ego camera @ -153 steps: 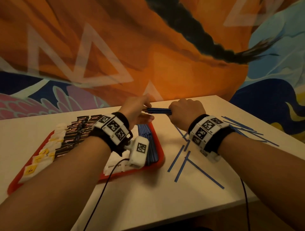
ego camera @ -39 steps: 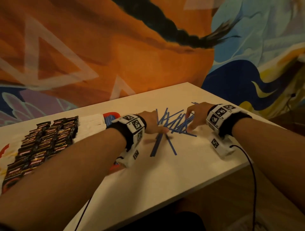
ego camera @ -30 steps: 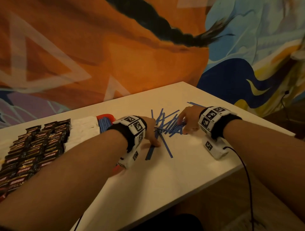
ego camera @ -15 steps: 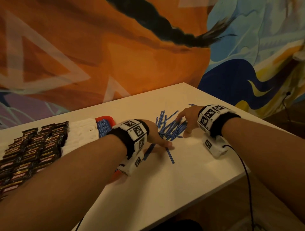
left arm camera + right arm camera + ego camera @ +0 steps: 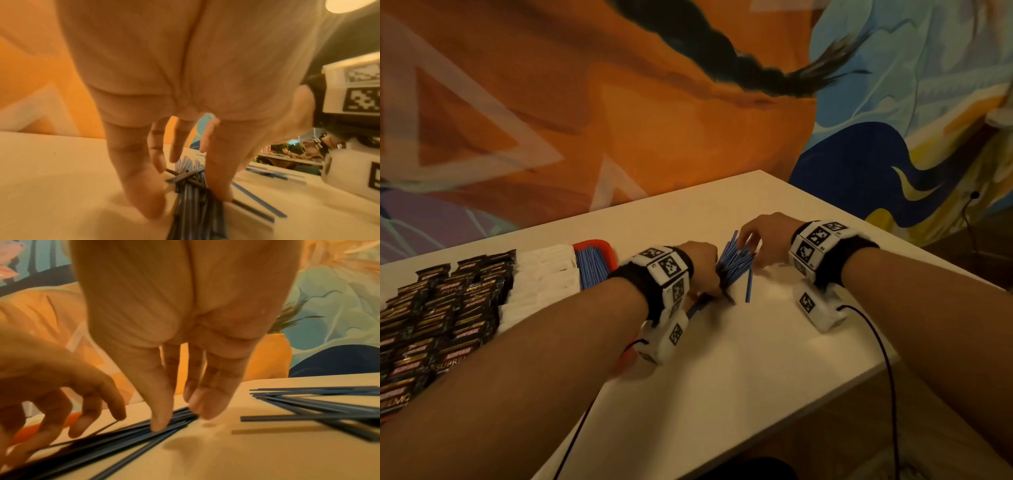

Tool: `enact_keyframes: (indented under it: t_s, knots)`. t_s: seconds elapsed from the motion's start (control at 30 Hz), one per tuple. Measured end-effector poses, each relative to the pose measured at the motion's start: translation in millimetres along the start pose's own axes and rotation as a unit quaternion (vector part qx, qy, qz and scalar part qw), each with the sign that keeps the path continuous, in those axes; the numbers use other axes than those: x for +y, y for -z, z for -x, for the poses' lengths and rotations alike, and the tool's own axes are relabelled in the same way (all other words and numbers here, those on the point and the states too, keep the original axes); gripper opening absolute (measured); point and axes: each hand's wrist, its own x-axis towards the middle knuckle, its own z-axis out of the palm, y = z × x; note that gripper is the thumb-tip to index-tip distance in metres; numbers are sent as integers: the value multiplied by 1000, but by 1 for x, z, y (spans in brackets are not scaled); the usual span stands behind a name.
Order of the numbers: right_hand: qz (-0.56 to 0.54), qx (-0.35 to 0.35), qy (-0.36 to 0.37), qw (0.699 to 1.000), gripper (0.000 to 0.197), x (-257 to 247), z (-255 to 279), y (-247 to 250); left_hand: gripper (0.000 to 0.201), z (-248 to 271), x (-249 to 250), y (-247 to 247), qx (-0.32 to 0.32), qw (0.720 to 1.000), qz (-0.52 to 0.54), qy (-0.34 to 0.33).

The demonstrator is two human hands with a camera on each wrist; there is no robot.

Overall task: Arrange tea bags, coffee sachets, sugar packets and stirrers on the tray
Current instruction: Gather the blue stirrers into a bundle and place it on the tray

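Note:
A bundle of thin blue stirrers (image 5: 734,263) lies on the white table (image 5: 722,370) between my hands. My left hand (image 5: 717,291) grips its near end, with thumb and fingers on either side of the stirrers (image 5: 195,203). My right hand (image 5: 748,246) presses straight fingertips against the far ends of the stirrers (image 5: 131,433). One stirrer (image 5: 748,287) lies apart beside the bundle. The red tray (image 5: 599,245) at the left holds more stirrers (image 5: 592,269), white packets (image 5: 544,277) and black coffee sachets (image 5: 441,308).
Several loose stirrers (image 5: 318,402) lie crossed on the table to the right of my right hand. The table's front edge (image 5: 756,442) and right corner are close. A painted wall (image 5: 619,102) rises behind the table. Cables hang from both wrists.
My hands have drawn closer together and the fanned stirrers have closed into a tighter bundle. My left hand now holds the near end.

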Motion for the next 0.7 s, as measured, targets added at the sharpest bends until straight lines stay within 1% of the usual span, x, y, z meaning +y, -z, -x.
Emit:
enact_keyframes:
  t_s: [0.07,0.13,0.17,0.23,0.33,0.4,0.5,0.53,0.57,0.63,0.7]
  knots:
    - [22,-10,-33,999,49,6,0,3,65,1,-3,2,17,997,69,18]
    - [55,-26,-62,996,51,11,-1,1,57,0,-4,5,34,995,82,36]
    - [69,-30,-71,995,50,11,-1,-1,54,-2,-3,5,30,996,74,41]
    - [75,-24,-73,994,43,9,-3,-6,53,-6,1,4,6,997,68,43]
    - [56,-20,-66,996,35,-3,-4,-10,51,-10,15,0,13,998,53,26]
    - [54,-14,-61,997,41,-9,-4,-12,44,-14,24,-4,27,999,33,15]
    - [84,16,-56,995,57,-10,-4,-13,28,-18,33,-5,36,999,4,6]
    - [98,22,-62,993,62,-9,-4,-12,26,-19,35,-5,37,999,0,9]
    - [105,19,-71,992,65,-9,-3,-10,28,-20,37,-5,38,999,0,16]
    - [102,7,-78,992,59,-8,1,-6,32,-22,38,-5,34,999,3,28]
    - [96,9,-79,992,47,-4,2,-5,26,-25,39,-4,25,999,-1,28]
